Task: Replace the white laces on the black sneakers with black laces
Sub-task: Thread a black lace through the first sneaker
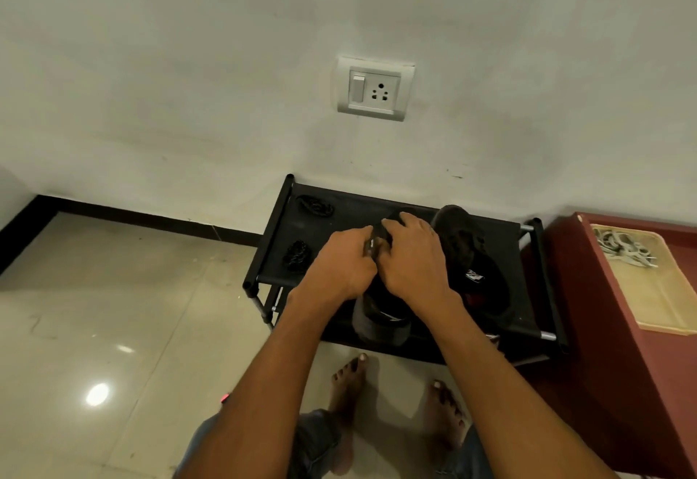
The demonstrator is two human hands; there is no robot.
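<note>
Two hands, left hand (345, 265) and right hand (413, 256), closed on near black fabric sneaker (381, 312) atop black rack shelf (279, 248). Seemingly mid-lacing; next, threading coiled black lace (298, 255).

Your left hand (341, 265) and right hand (413, 258) sit together on top of one black sneaker (381, 318) on the black rack (528, 324), fingers curled over its front. The second sneaker (467, 252) lies just beside it (to your right). Two bundles of black laces (316, 206) rest at the rack's left end, and white laces (622, 246) lie in a tray (660, 305) on the red cabinet (611, 346).
</note>
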